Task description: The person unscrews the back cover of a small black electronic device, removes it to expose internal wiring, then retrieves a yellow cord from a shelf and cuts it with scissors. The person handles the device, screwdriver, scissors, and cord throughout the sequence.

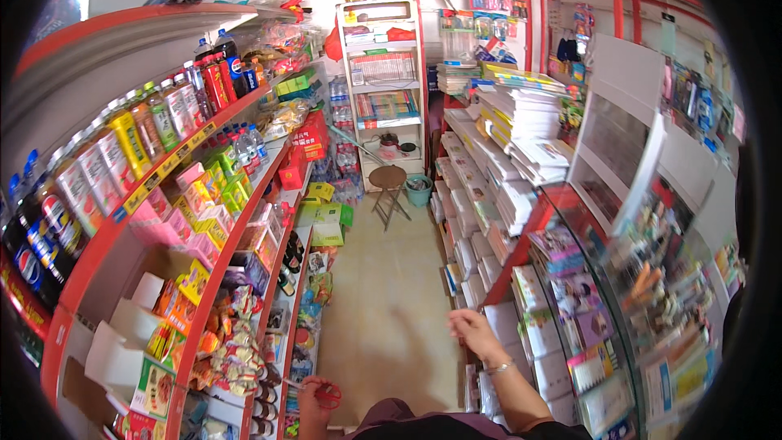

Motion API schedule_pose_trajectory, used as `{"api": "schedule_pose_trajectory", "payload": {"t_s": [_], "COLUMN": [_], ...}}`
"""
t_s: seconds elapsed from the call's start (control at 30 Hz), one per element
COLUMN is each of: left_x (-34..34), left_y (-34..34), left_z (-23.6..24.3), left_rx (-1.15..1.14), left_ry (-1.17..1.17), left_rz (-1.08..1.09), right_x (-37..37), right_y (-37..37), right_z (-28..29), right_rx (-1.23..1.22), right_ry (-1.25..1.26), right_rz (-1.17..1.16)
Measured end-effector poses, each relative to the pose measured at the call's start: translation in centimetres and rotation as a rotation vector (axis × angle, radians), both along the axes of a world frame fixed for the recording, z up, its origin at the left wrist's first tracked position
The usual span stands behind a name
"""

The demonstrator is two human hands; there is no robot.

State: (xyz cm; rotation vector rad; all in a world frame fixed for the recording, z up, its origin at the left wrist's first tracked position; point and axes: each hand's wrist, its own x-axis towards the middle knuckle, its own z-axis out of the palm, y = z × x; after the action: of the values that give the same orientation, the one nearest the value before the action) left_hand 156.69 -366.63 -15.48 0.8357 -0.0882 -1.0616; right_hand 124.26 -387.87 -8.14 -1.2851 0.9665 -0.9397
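In my left hand [316, 398], low in the view beside the left shelves, is a pair of red-handled scissors [329, 393]. The blades point up and left toward jars [265, 395] on a low shelf. My right hand [468, 326], with a bracelet at the wrist, hangs over the aisle beside stacked paper goods [464, 253]. Its fingers are loosely curled together with nothing visible in them.
Left shelves hold bottled drinks [130, 134] and snack boxes [195, 228]. Green cartons [328, 228] sit on the aisle floor [383, 293]. At the far end are a folding stool [388, 179], a bucket [418, 189] and a white rack [380, 45]. A glass counter [599, 293] lines the right.
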Motion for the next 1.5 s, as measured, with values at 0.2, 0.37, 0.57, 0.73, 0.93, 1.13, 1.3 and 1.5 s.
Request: {"api": "schedule_pose_trajectory", "payload": {"t_s": [0.2,0.37,0.57,0.73,0.93,1.13,1.3,1.5], "left_x": [5.8,12.9,16.7,18.8,22.0,26.0,29.0,38.1], "left_y": [-12.8,-31.2,-50.3,-65.2,-79.5,-91.7,-100.1,-115.7], "left_z": [-1.8,-1.5,3.5,1.2,-0.9,0.0,-0.3,-2.1], "left_rx": [0.063,-0.001,0.026,-0.006,0.096,-0.039,0.131,0.207], "left_ry": [-0.001,0.006,-0.075,-0.035,0.077,-0.045,0.056,0.059], "left_rz": [0.082,0.039,-0.118,-0.084,-0.015,0.114,0.001,-0.045], "right_x": [13.0,14.9,11.0,9.3,18.5,32.1,41.0,47.4], "right_y": [-16.6,-29.5,-43.2,-57.4,-81.7,-104.5,-121.3,-136.5], "right_z": [2.8,2.1,-1.8,-6.2,0.9,14.5,22.5,31.8], "right_rx": [-0.182,-0.101,-0.015,0.047,-0.252,-0.959,-1.277,-1.555], "right_ry": [-0.021,0.029,-0.043,0.018,0.056,0.247,0.31,0.433], "right_rz": [0.383,0.318,-0.07,-0.143,-0.04,0.049,-0.033,-0.247]}}
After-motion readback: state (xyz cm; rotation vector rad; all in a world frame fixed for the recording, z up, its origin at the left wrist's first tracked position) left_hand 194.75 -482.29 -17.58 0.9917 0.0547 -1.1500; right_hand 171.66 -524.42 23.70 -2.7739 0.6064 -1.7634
